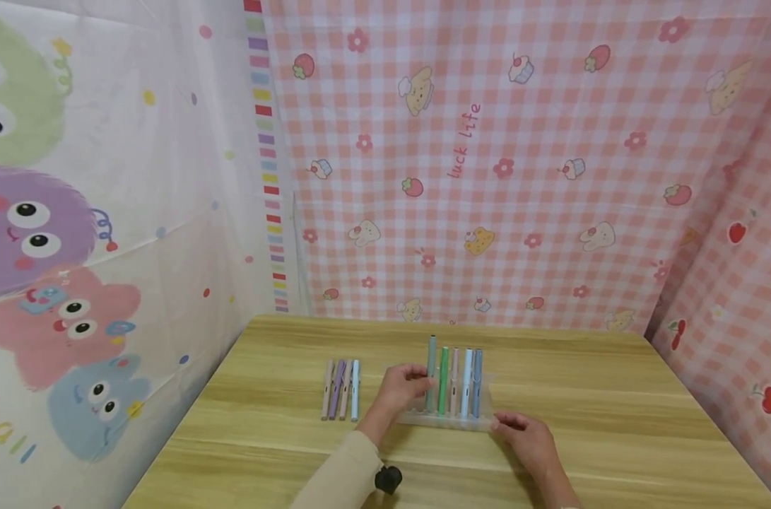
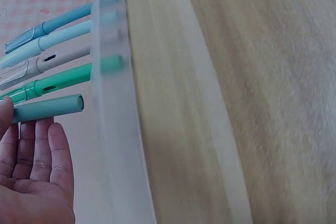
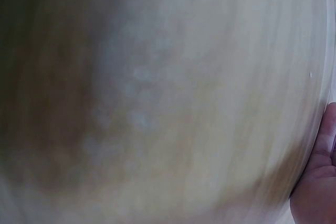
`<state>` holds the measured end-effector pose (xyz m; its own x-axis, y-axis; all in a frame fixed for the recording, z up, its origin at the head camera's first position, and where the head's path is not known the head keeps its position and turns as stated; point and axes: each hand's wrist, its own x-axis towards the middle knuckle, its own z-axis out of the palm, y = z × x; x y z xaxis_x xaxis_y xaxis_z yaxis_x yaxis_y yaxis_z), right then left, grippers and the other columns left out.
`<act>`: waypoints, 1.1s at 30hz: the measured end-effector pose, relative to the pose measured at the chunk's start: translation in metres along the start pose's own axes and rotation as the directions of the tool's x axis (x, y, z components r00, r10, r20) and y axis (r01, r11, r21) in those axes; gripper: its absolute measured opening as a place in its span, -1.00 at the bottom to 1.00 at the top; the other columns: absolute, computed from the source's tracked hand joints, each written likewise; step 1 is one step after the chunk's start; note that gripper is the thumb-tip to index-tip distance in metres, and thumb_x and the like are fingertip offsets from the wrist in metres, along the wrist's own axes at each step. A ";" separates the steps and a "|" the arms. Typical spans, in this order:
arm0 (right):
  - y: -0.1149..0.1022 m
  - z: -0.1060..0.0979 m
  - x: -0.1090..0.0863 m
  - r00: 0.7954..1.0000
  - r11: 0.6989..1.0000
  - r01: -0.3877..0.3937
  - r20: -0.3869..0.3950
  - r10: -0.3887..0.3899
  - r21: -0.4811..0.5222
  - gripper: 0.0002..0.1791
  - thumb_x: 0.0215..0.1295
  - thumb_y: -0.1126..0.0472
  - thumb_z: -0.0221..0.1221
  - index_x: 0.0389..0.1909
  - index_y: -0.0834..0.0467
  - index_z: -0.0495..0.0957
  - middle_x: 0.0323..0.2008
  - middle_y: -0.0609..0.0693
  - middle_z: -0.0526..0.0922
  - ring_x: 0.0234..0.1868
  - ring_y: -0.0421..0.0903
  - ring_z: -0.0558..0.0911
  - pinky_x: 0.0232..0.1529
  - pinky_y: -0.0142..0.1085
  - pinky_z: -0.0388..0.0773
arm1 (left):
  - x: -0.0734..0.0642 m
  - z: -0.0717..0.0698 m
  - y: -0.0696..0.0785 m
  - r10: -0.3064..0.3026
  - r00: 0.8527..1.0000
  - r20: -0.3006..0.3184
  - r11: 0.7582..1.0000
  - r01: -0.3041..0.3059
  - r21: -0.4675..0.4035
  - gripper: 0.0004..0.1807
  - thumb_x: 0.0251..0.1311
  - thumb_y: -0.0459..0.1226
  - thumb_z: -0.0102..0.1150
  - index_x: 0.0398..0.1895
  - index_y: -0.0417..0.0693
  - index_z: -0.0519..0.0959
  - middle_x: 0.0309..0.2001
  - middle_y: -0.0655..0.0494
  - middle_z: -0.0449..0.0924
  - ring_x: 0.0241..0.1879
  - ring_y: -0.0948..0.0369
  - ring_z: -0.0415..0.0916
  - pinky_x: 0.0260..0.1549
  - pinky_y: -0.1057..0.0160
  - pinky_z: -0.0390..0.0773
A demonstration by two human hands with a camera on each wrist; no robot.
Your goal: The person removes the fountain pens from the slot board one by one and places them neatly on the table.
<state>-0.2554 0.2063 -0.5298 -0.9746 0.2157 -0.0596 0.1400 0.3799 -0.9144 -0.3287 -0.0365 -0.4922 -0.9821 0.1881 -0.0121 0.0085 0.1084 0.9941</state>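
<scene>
The left grip (image 1: 401, 389) pinches a gray-green pen (image 2: 50, 108) between thumb and fingers; the low end of that pen pokes out past the fingers, and it does not sit behind the front wall of the clear rack (image 1: 445, 423) as its neighbors do; the right grip (image 1: 530, 440) pinches the end of the rack beside it. If the left grip tips the pen, its low end could hit the wall and miss its spot; if it lets go too soon, the pen could fall or roll, because nothing else seems to hold it up. The green pen (image 1: 444, 382) is just right of the left grip, so a bump could knock it and then the next ones; if the right grip slips, the light-looking rack could slide; the four loose pens (image 1: 337, 390) lie left of the left grip on the surface (image 1: 251, 431), where a swinging arm could roll them.
</scene>
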 end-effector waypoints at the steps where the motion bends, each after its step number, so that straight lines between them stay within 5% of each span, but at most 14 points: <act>1: 0.000 0.000 0.000 1.000 1.000 0.000 0.001 0.000 -0.002 -0.73 0.29 0.23 0.31 -0.08 0.32 0.68 -0.10 0.14 0.71 0.02 0.07 0.58 -0.10 -0.30 0.49 | 0.000 -0.001 0.002 0.005 1.000 0.000 1.000 -0.005 -0.009 -0.81 0.23 -0.37 0.31 -0.14 -0.29 0.62 -0.22 0.01 0.62 -0.22 0.18 0.57 -0.14 0.17 0.64; 12: 0.002 0.000 0.002 1.000 1.000 -0.016 0.001 0.016 -0.003 -0.73 0.29 0.22 0.31 -0.08 0.31 0.69 -0.10 0.12 0.71 0.02 0.06 0.59 -0.12 -0.31 0.51 | 0.001 -0.014 0.016 0.062 0.998 0.009 0.997 -0.061 -0.046 -0.77 0.27 -0.36 0.28 -0.08 -0.35 0.60 -0.21 0.01 0.64 -0.18 0.14 0.59 -0.10 0.12 0.63; 33: -0.002 -0.001 -0.001 1.000 1.000 -0.002 0.011 0.002 -0.004 -0.71 0.30 0.22 0.29 -0.06 0.33 0.67 -0.08 0.16 0.70 0.08 0.16 0.56 0.02 -0.12 0.51 | 0.007 -0.035 0.029 0.036 0.998 -0.041 0.999 -0.037 -0.018 -0.72 0.29 -0.29 0.29 -0.03 -0.32 0.62 -0.20 0.01 0.65 -0.20 0.18 0.62 -0.13 0.19 0.64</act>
<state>-0.2544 0.2060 -0.5276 -0.9763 0.2064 -0.0654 0.1421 0.3828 -0.9128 -0.3424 -0.0662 -0.4594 -0.9880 0.1515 0.0283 0.0413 0.0835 0.9957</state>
